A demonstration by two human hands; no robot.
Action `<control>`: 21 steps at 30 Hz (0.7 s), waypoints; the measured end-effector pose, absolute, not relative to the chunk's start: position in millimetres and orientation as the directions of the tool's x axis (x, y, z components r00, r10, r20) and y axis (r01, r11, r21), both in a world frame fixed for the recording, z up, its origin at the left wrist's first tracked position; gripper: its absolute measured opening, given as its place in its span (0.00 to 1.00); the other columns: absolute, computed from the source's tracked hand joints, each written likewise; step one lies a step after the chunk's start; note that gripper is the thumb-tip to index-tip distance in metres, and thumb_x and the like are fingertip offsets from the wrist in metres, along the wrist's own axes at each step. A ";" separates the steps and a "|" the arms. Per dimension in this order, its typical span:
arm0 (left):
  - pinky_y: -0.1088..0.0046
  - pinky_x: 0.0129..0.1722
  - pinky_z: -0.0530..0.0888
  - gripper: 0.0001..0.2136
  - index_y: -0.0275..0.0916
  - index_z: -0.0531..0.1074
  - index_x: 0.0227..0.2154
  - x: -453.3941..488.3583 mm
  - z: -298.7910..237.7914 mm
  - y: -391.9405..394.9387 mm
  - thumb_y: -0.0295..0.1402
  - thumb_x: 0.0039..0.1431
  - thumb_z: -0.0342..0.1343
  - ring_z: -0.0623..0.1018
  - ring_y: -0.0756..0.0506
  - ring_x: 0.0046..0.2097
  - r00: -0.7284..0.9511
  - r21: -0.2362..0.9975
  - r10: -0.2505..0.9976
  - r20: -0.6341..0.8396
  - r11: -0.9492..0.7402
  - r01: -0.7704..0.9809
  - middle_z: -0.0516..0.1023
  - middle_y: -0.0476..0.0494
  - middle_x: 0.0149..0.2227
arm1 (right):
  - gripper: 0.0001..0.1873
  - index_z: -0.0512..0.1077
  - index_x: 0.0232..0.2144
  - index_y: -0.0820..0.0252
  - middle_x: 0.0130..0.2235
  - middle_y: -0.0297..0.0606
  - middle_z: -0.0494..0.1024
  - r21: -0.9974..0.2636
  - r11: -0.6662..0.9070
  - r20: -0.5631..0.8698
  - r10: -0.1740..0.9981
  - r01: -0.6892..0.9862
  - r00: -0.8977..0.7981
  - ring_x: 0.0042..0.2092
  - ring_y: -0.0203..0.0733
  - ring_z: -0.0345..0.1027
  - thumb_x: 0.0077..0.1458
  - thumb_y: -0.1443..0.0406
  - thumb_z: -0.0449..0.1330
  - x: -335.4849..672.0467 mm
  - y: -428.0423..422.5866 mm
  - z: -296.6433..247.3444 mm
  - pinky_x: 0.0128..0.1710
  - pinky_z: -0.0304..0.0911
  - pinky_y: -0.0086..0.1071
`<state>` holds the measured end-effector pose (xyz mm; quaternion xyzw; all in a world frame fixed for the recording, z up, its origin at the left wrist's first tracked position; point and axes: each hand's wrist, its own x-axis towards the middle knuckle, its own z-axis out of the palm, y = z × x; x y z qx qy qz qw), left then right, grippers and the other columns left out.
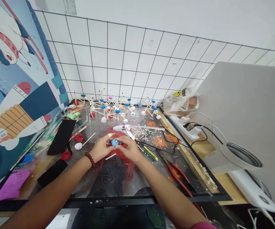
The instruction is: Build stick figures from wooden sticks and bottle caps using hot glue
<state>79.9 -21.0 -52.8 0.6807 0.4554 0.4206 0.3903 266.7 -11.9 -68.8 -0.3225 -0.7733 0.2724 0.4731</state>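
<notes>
A small round blue plastic cap (pixel 114 142) sits at the centre of the view, pinched between the fingertips of both hands, so little of it shows. The left hand (pixel 100 147), with a dark red bead bracelet (pixel 90 159) at its wrist, and the right hand (pixel 128 149) are together, closed on the cap from either side. Beneath them lies a red silicone mat (pixel 125 167), spread on a black-framed grid board (pixel 137 200) on a pale wooden worktop (pixel 232 194).

A white hot glue gun (pixel 124 129) lies on its side just above the right hand, and its black cord (pixel 157 147) trails off to the right. That closeness looks like the main hazard: a careless shift of the right hand could bring the fingers against hot metal or fresh glue, if the gun is warm, which the view cannot show. A tug on the cord could also drag the gun across the mat.

Further back stand spindly models of pale sticks and colourful plastic caps (pixel 108 109), light enough that a stray elbow or snagged cord might topple them. Red-handled pliers (pixel 177 178) lie to the right, near the board's edge.
</notes>
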 end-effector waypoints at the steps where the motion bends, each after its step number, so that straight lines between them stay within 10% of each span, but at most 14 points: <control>1: 0.62 0.46 0.78 0.28 0.37 0.68 0.57 80.3 -52.5 -22.1 0.30 0.50 0.63 0.81 0.44 0.42 0.241 0.880 0.932 0.270 -0.341 0.331 0.81 0.41 0.43 | 0.22 0.73 0.53 0.53 0.41 0.41 0.78 -0.750 0.622 0.540 0.772 0.225 -0.334 0.39 0.42 0.73 0.56 0.57 0.66 267.2 -12.6 -66.9 0.42 0.71 0.37; 7: 0.65 0.49 0.77 0.29 0.41 0.65 0.60 80.5 -50.0 -24.8 0.27 0.54 0.58 0.77 0.46 0.45 0.185 0.788 0.890 0.416 -0.455 0.415 0.74 0.44 0.43 | 0.18 0.74 0.49 0.57 0.41 0.42 0.79 -0.792 0.578 0.488 0.792 0.197 -0.367 0.39 0.42 0.72 0.58 0.58 0.64 269.3 -15.5 -58.4 0.42 0.70 0.38; 14: 0.61 0.52 0.76 0.30 0.37 0.67 0.56 79.5 -41.2 -22.5 0.30 0.48 0.64 0.79 0.42 0.49 0.183 0.973 0.959 0.216 -0.228 0.042 0.78 0.37 0.49 | 0.17 0.72 0.47 0.59 0.42 0.41 0.79 -0.847 0.507 0.433 0.831 0.158 -0.348 0.42 0.43 0.73 0.58 0.59 0.63 268.0 -14.2 -58.7 0.44 0.69 0.37; 21: 0.59 0.51 0.76 0.30 0.35 0.70 0.54 79.0 -40.7 -23.1 0.29 0.45 0.67 0.80 0.42 0.47 0.157 0.986 0.975 0.156 -0.162 0.027 0.79 0.39 0.45 | 0.15 0.73 0.46 0.59 0.41 0.40 0.80 -0.835 0.507 0.426 0.841 0.215 -0.334 0.38 0.40 0.73 0.55 0.63 0.63 267.3 -15.9 -61.1 0.42 0.69 0.35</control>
